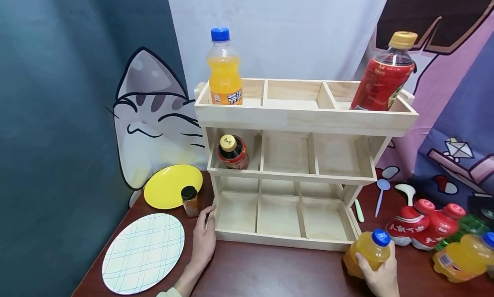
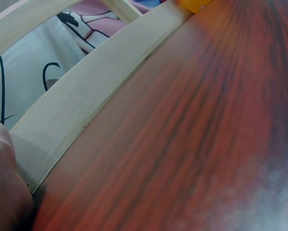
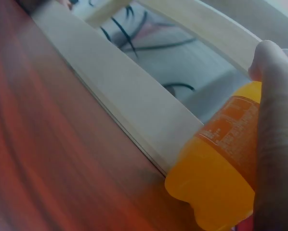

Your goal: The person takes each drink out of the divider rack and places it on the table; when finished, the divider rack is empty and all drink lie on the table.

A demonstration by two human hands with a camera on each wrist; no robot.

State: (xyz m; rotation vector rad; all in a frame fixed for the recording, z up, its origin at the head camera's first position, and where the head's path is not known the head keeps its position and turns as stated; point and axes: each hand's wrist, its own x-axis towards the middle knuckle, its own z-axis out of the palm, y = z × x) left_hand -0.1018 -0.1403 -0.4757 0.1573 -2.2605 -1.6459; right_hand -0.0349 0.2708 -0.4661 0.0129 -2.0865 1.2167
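Note:
At the lower right of the head view, my right hand (image 1: 380,273) grips an orange soda bottle (image 1: 365,255) with a blue cap. The bottle leans beside the front right corner of a three-tier wooden rack (image 1: 278,241). In the right wrist view, the thumb (image 3: 274,125) lies along the bottle (image 3: 216,178), close to the rack's front board (image 3: 124,101). My left hand (image 1: 203,239) rests against the rack's lower left corner. Another orange soda bottle (image 1: 225,78) stands top left, a red-labelled bottle (image 1: 382,82) top right, and a dark drink bottle (image 1: 233,153) middle left.
Left of the rack are a yellow plate (image 1: 170,185), a small black-lidded jar (image 1: 190,202) and a checked white plate (image 1: 144,254). Red bottles (image 1: 411,222), another orange soda bottle (image 1: 463,258), a green bottle (image 1: 468,226) and spoons (image 1: 382,189) are at right.

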